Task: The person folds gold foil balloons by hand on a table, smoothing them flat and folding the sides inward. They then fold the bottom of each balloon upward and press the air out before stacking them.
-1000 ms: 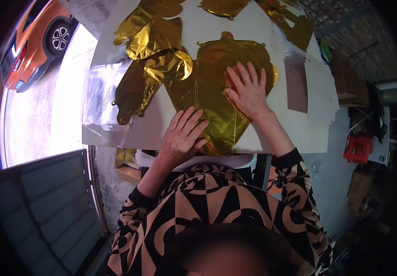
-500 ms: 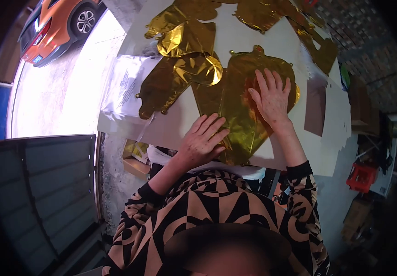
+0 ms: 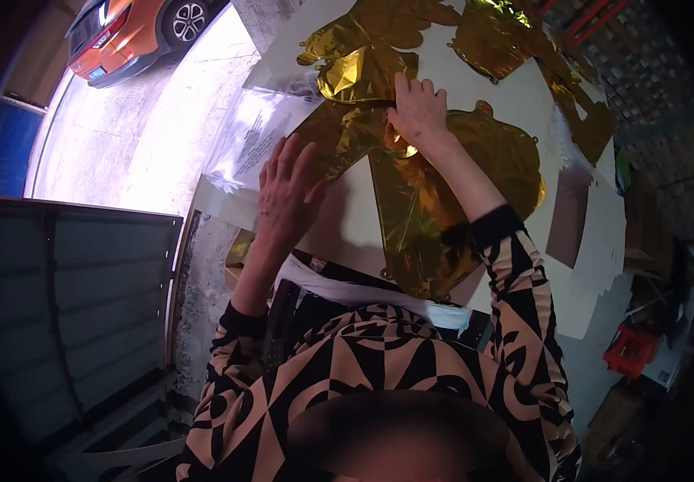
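Observation:
Flat gold foil balloons lie spread over a pale work surface. My right hand is at the right end of the left-hand balloon, its fingers bent and the thumb against creased foil. My left hand hovers over or touches that balloon's lower left end, fingers stretched and the thumb apart; the end is hidden behind the hand. Below my right forearm lies the large balloon, with a folded, creased part near the middle. A further balloon sits just beyond my right hand.
More gold balloons lie at the far side and right. A clear plastic sheet with print rests at the left edge. Beyond it are a dark metal panel and an orange car. A red plastic stool stands at right.
My right hand has left the large balloon and moved left onto the left-hand one. My left hand has moved left and away from me. The large balloon's left part is now folded and creased.

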The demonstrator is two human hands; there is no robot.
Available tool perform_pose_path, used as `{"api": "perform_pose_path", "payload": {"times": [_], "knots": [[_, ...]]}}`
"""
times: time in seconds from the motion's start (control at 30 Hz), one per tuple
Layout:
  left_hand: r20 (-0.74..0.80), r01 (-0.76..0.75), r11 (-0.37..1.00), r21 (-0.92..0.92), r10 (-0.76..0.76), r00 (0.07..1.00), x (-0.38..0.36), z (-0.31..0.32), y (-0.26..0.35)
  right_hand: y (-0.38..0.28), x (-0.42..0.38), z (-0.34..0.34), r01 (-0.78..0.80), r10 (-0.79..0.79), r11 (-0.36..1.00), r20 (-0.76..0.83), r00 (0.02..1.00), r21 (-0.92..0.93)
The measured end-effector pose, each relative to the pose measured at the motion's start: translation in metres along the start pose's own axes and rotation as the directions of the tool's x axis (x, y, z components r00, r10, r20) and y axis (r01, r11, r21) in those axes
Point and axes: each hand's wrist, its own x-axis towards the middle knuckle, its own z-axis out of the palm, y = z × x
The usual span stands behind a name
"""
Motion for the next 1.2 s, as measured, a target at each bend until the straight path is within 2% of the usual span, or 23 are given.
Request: {"api": "perform_pose_path", "payload": {"times": [0.1, 0.2, 0.3, 0.33, 0.4, 0.47, 0.5, 0.53, 0.63, 0.73, 0.83, 0.93, 0.97, 1.03, 1.07, 1.2], "knots": [[0.015, 0.039, 0.999, 0.017, -0.040, 0.999, 0.003, -0.002, -0.018, 0.006, 0.020, 0.035, -0.003, -0.008, 0.995, -0.110, 0.994, -0.099], [0.044, 0.082, 0.997, -0.006, -0.081, 0.996, 0.009, -0.003, -0.029, 0.009, 0.022, 0.029, 0.035, -0.041, 0.998, -0.152, 0.987, -0.044], [0.068, 0.126, 0.991, -0.039, -0.123, 0.990, 0.019, -0.001, -0.040, 0.009, 0.024, 0.018, -0.009, 0.064, 0.978, -0.252, 0.966, 0.211], [0.076, 0.143, 0.988, -0.054, -0.138, 0.987, 0.023, 0.000, -0.044, 0.010, 0.026, 0.016, -0.058, 0.145, 0.933, -0.224, 0.964, 0.355], [0.090, 0.172, 0.981, -0.091, -0.164, 0.982, 0.031, 0.004, -0.054, 0.013, 0.030, 0.011, -0.150, 0.289, 0.777, -0.136, 0.948, 0.612], [0.103, 0.197, 0.971, -0.135, -0.184, 0.978, 0.041, 0.012, -0.066, 0.017, 0.034, 0.021, -0.120, 0.354, 0.453, -0.055, 0.934, 0.884], [0.129, 0.223, 0.966, -0.134, -0.206, 0.970, 0.046, 0.016, -0.069, 0.020, 0.037, 0.026, -0.096, 0.371, 0.255, -0.006, 0.929, 0.962], [0.157, 0.249, 0.960, -0.131, -0.228, 0.961, 0.052, 0.018, -0.071, 0.017, 0.032, 0.022, -0.116, 0.385, 0.105, 0.067, 0.920, 0.988], [0.235, 0.268, 0.962, -0.045, -0.250, 0.939, 0.067, 0.021, -0.065, 0.018, 0.028, 0.024, -0.187, 0.395, -0.172, 0.242, 0.886, 0.967], [0.232, 0.212, 0.977, 0.010, -0.208, 0.950, 0.066, 0.026, -0.056, 0.019, 0.026, 0.017, -0.232, 0.369, -0.350, 0.361, 0.856, 0.908], [0.237, 0.193, 0.980, 0.053, -0.200, 0.951, 0.065, 0.031, -0.055, 0.018, 0.026, 0.014, -0.341, 0.357, -0.368, 0.470, 0.807, 0.865], [0.229, 0.188, 0.980, 0.067, -0.198, 0.953, 0.063, 0.035, -0.053, 0.022, 0.029, 0.032, -0.313, 0.380, -0.050, 0.308, 0.872, 0.948], [0.219, 0.183, 0.981, 0.066, -0.193, 0.956, 0.062, 0.035, -0.052, 0.024, 0.029, 0.037, -0.293, 0.352, 0.096, 0.243, 0.904, 0.951], [0.239, 0.192, 0.979, 0.074, -0.204, 0.949, 0.063, 0.035, -0.052, 0.028, 0.028, 0.043, -0.224, 0.268, 0.375, 0.126, 0.955, 0.899], [0.248, 0.196, 0.978, 0.077, -0.209, 0.946, 0.064, 0.036, -0.051, 0.020, 0.023, 0.036, -0.162, 0.305, 0.494, 0.004, 0.952, 0.854], [0.152, 0.181, 0.983, -0.021, -0.176, 0.973, 0.070, 0.037, -0.053, 0.008, 0.018, 0.011, -0.181, 0.359, 0.521, -0.021, 0.933, 0.834]]}}
